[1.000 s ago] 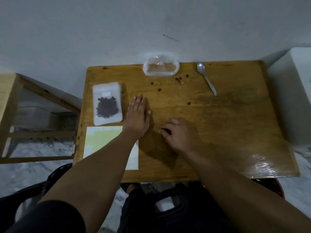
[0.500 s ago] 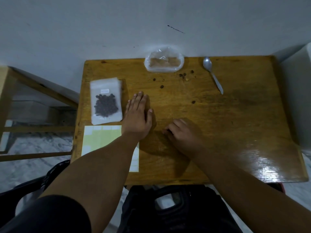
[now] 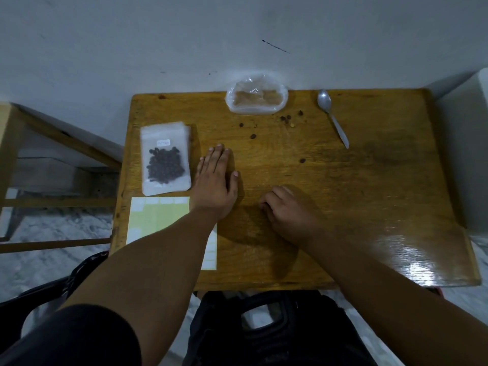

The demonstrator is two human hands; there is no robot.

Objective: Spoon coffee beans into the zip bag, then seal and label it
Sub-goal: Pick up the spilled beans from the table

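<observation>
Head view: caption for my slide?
Left hand flat, right hand curled on the brown wooden table; labelled clear zip bag of dark coffee beans left, metal spoon far right.

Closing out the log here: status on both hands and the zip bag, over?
Left hand flat on table, open. Right hand curled on table, grip hidden. Zip bag lies filled, labelled, untouched. Loose coffee beans scattered near spoon.

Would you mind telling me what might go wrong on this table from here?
The loose beans scattered near the spoon may roll off the table if the right hand sweeps them. The left forearm crosses over the label sheet and might drag it off the edge.
</observation>
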